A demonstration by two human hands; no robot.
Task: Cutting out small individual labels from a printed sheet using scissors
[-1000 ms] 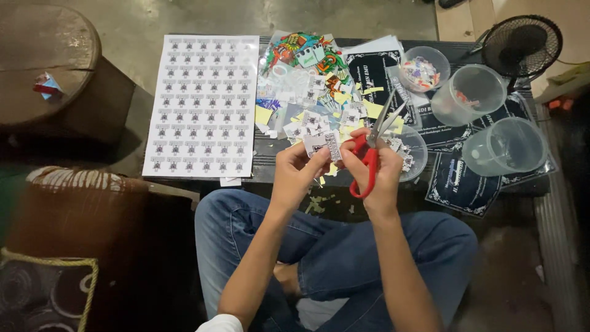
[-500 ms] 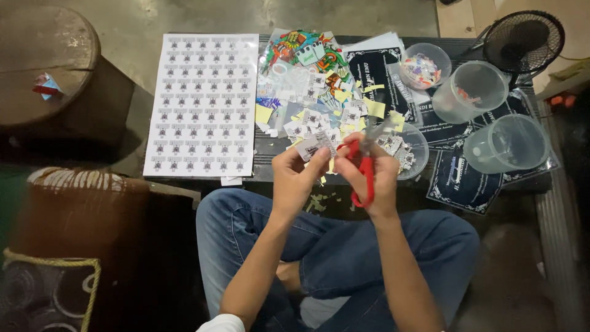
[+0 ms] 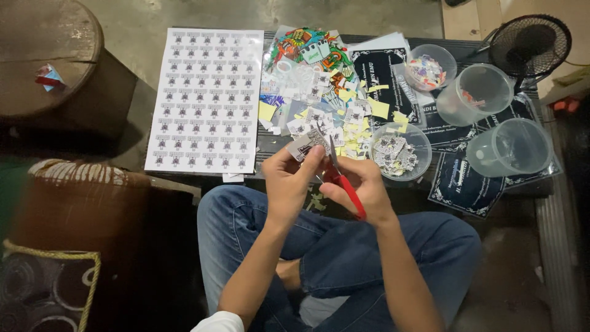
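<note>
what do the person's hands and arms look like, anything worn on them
Both forearms are bare, and the left hand and right hand wear no gloves. A white sleeve edge shows near the left elbow. No watch or rings are discernible.

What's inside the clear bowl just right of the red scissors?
The clear bowl holds a heap of small cut black-and-white paper squares. Whatever lies under that heap, and the bowl's bottom, is covered.
</note>
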